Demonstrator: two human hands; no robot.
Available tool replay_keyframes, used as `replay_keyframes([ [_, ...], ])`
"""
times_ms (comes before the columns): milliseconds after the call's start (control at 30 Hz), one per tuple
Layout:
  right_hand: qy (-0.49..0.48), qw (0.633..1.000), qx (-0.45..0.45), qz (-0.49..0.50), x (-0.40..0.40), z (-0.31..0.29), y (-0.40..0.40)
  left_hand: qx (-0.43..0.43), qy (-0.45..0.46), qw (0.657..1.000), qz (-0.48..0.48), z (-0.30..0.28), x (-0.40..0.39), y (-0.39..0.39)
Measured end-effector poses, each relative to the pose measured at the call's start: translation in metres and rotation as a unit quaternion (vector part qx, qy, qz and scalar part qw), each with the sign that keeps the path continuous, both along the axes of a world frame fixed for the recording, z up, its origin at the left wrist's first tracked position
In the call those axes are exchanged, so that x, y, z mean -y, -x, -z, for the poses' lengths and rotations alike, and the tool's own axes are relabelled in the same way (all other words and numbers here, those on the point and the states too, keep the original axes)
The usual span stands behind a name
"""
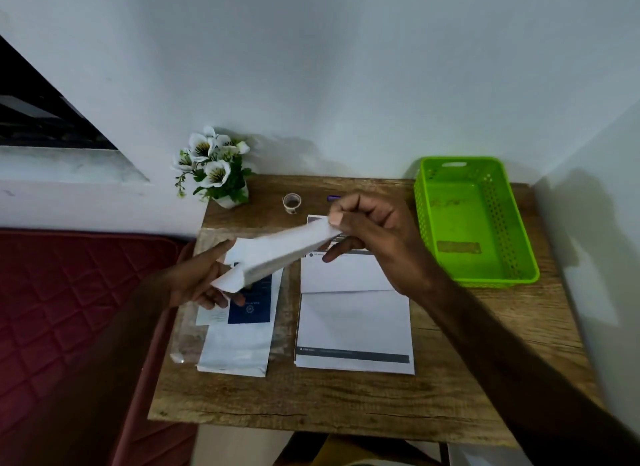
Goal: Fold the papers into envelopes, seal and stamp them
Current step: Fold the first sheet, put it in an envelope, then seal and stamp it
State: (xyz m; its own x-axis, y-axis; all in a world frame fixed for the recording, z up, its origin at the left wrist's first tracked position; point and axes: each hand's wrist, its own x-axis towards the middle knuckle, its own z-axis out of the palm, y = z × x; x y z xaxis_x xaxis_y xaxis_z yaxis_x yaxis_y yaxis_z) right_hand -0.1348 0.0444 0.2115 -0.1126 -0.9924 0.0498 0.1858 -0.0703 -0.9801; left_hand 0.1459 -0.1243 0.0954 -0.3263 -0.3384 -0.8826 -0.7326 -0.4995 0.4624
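Note:
Both hands hold a white envelope (277,254) in the air over the wooden table (346,399). My left hand (201,278) grips its lower left end, where a flap hangs down. My right hand (367,226) pinches its upper right end between thumb and fingers. Below them on the table lie a stack of white envelopes with a blue printed one on top (242,330) and, to the right, a stack of printed papers (353,327) with a folded sheet (343,275) on its far part.
A green plastic basket (474,223) stands at the table's right back. A small cup (291,202), a purple pen tip (333,198) and a pot of white flowers (216,167) stand by the wall. A red mattress (69,292) lies to the left.

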Motion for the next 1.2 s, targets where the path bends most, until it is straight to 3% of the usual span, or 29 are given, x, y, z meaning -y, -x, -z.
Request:
replay_keyframes([
  [67, -0.007, 1.000, 0.001, -0.016, -0.005, 0.013, 0.003, -0.042, -0.019, 0.999, -0.013, -0.008, -0.002, -0.001],
  [200, -0.038, 0.999, 0.015, -0.008, -0.017, 0.040, 0.009, -0.112, 0.070, 0.986, -0.098, -0.001, -0.002, 0.000],
  [367, -0.159, 0.973, 0.059, 0.155, -0.029, 0.080, -0.004, -0.097, 0.153, 0.965, -0.189, 0.017, 0.002, -0.003],
  [533, -0.249, 0.936, 0.047, 0.244, -0.028, 0.121, -0.015, -0.072, 0.189, 0.948, -0.247, 0.032, -0.002, -0.002],
  [800, -0.309, 0.915, -0.019, 0.260, -0.014, 0.172, -0.019, -0.040, 0.225, 0.927, -0.297, 0.057, -0.008, -0.012],
  [933, -0.289, 0.902, -0.166, 0.276, -0.013, 0.184, -0.021, -0.022, 0.295, 0.915, -0.276, 0.063, -0.017, -0.008],
  [1033, -0.243, 0.889, -0.255, 0.291, -0.018, 0.185, -0.022, 0.066, 0.431, 0.869, -0.233, 0.050, -0.032, 0.006],
  [1100, -0.224, 0.881, -0.279, 0.310, -0.023, 0.187, -0.019, 0.145, 0.531, 0.799, -0.241, 0.041, -0.046, 0.016],
  [1133, -0.217, 0.877, -0.283, 0.321, -0.027, 0.186, -0.016, 0.158, 0.575, 0.764, -0.244, 0.038, -0.055, 0.021],
  [1200, -0.212, 0.870, -0.290, 0.339, -0.035, 0.185, -0.011, 0.135, 0.639, 0.731, -0.199, 0.040, -0.078, 0.033],
])
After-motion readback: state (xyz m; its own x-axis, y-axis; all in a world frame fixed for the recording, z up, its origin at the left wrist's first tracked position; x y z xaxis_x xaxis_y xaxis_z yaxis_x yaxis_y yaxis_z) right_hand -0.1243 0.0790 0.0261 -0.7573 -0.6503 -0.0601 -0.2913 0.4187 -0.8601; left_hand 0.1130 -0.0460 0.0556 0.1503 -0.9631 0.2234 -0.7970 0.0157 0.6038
